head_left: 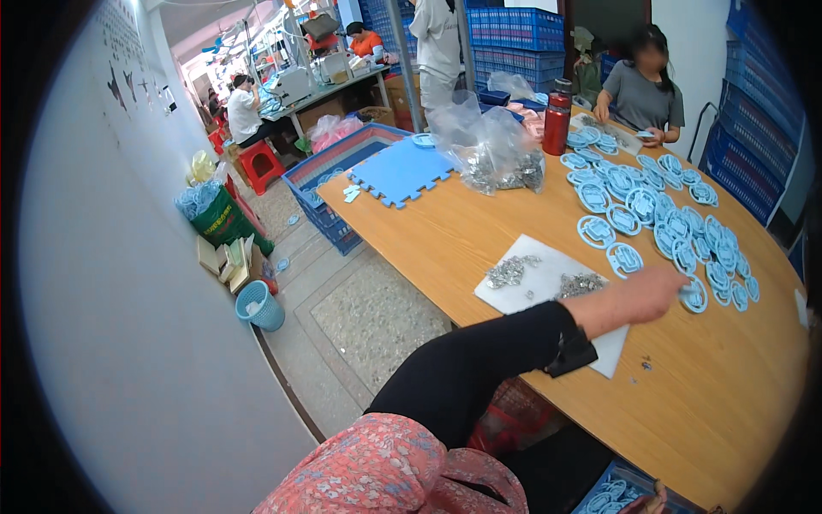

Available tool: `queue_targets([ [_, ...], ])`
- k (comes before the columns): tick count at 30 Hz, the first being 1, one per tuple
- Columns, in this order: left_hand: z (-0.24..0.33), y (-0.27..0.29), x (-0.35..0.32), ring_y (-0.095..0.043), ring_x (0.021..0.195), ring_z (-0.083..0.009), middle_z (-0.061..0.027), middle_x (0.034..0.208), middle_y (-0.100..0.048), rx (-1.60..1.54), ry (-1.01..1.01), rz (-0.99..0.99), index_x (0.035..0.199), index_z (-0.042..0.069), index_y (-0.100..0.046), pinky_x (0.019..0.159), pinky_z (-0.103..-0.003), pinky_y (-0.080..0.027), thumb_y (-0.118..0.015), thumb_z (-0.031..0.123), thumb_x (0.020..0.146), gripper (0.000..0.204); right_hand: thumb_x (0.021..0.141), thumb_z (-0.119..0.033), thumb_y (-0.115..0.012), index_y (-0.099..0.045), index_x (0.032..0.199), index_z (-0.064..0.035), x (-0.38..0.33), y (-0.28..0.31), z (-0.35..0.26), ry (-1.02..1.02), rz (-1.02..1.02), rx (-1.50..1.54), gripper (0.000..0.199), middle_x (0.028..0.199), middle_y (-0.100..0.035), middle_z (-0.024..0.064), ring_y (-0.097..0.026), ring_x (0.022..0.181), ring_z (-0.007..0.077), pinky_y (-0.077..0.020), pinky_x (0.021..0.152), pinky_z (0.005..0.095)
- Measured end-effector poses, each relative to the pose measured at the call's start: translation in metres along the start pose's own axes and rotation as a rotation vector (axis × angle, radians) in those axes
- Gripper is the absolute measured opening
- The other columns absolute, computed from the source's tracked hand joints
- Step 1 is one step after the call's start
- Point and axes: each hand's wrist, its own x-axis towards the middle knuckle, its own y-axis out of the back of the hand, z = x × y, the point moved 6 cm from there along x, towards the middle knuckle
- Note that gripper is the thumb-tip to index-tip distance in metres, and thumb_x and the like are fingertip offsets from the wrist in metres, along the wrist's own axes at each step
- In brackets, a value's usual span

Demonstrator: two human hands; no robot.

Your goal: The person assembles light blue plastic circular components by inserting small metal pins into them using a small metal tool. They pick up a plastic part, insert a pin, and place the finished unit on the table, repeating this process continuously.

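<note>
Head view: only one arm seen, reaching from lower centre across wooden table (479, 248) toward right; judged the left by its black sleeve (479, 360) leaving the body at lower left. Right hand not in frame. Left hand (655, 294) blurred; fingertips hidden against light-blue round plastic part (693, 295) at near edge of the spread. Could not tell whether fingers were spread, closed or pinching that part. Contact likely at fingertips, not confirmed. Part lay just right of hand, at the tip of the reach, beside many like parts (668, 223) covering the table's right half. White sheet (535, 291) lay under the forearm, carrying two small heaps of metal bits (509, 271); its near corner cut off by the sleeve. Red bottle (556, 120) and clear bags (492, 150) stood well beyond. Seated person (642, 86) at far end, hands partly hidden by parts.
</note>
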Motion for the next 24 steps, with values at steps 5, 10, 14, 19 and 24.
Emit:
queue_targets([
  [5,0.064,0.0,-0.062,-0.065,0.099,-0.0428,-0.0263,0.105,-0.068,-0.296,0.049,-0.218,0.115,0.004,-0.064,0.085,-0.048,-0.052,-0.049,0.014,0.094,0.028,0.108,-0.032,-0.047,-0.067,0.116,0.0,-0.009,-0.019,-0.051,-0.099,0.091,0.22,0.039,0.075,-0.058,0.0029,-0.049,0.066,0.0124,-0.04,0.059,0.0281],
  [10,0.089,0.0,-0.138,-0.066,0.09,-0.0233,-0.0132,0.095,-0.069,-0.846,0.074,-0.334,0.116,0.001,-0.062,0.08,-0.038,-0.053,-0.05,0.018,0.096,0.029,0.107,-0.034,-0.05,-0.064,0.118,0.0022,-0.003,-0.034,-0.064,-0.134,0.128,0.432,0.04,0.074,-0.056,0.0024,-0.045,0.063,0.0102,-0.0366,0.057,0.0269],
  [14,0.095,0.013,-0.202,-0.062,0.089,-0.0122,-0.0049,0.097,-0.066,-1.21,0.296,-0.445,0.119,0.003,-0.062,0.074,-0.03,-0.052,-0.05,0.019,0.096,0.03,0.105,-0.031,-0.055,-0.06,0.123,0.0026,-0.009,-0.057,-0.096,-0.199,0.093,0.653,0.039,0.089,-0.062,0.0081,-0.051,0.069,0.0127,-0.0405,0.06,0.0259],
  [19,0.091,0.039,-0.251,-0.058,0.09,-0.0088,-0.0023,0.103,-0.064,-1.46,0.27,-0.431,0.124,0.003,-0.06,0.071,-0.026,-0.05,-0.048,0.02,0.098,0.033,0.103,-0.025,-0.056,-0.057,0.127,-0.0028,-0.019,-0.091,-0.155,-0.342,-0.127,0.769,0.032,0.101,-0.066,0.0092,-0.056,0.074,0.0127,-0.0424,0.059,0.0238],
  [24,0.085,0.061,-0.28,-0.059,0.097,-0.0109,-0.0034,0.11,-0.063,-1.445,0.285,-0.405,0.13,0.004,-0.056,0.076,-0.026,-0.051,-0.047,0.021,0.099,0.036,0.104,-0.031,-0.058,-0.059,0.119,-0.0062,-0.015,-0.12,-0.175,-0.235,-0.309,0.749,0.029,0.089,-0.064,0.0023,-0.052,0.061,0.0093,-0.0349,0.048,0.0205],
])
